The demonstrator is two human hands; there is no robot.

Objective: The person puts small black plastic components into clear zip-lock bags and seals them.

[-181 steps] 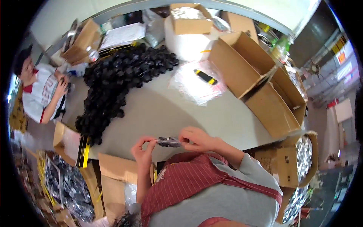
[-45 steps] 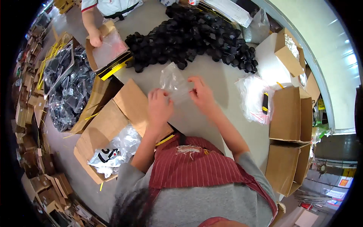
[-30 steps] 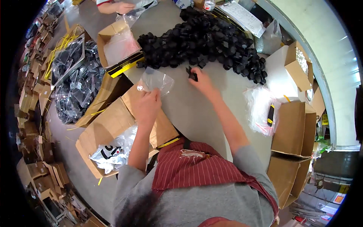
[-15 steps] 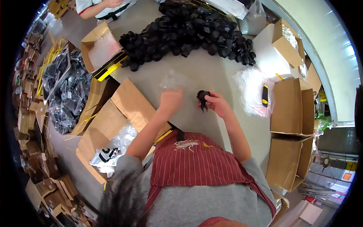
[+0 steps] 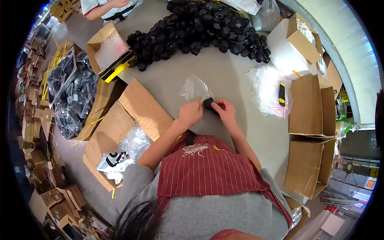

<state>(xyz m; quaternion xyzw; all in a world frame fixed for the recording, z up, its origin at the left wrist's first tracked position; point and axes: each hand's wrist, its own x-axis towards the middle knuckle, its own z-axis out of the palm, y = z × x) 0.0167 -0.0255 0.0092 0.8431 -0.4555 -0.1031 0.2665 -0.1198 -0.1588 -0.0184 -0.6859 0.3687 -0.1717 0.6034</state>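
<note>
Evidently both my hands are busy, close together above the desk (image 5: 228, 80). My left hand (image 5: 191, 113) pinches a clear bag (image 5: 194, 89) by its near edge, thumb and fingers pressed together, so the bag fans out beyond the knuckles; I judge it is held at that end to let the rest spread free. My right hand (image 5: 226, 113) pinches a black part (image 5: 208, 103) between thumb and fingertips, just right of the left hand's fingers. Gripping it from the right seems to leave its other side facing the bag. Whether the part touches the bag or only sits beside it, I cannot tell.

Beyond both hands lies a pile (image 5: 196, 30) of such parts, probably set there to be within reach while leaving bare desk under my fingers. Well to the right hand's right are loose bags (image 5: 262, 90) with a cutter (image 5: 282, 95) lying on them, perhaps to weigh them down. To the left hand's left, a carton (image 5: 150, 104) has its flap spread toward the desk, which likely makes its inside easy to reach.
</note>
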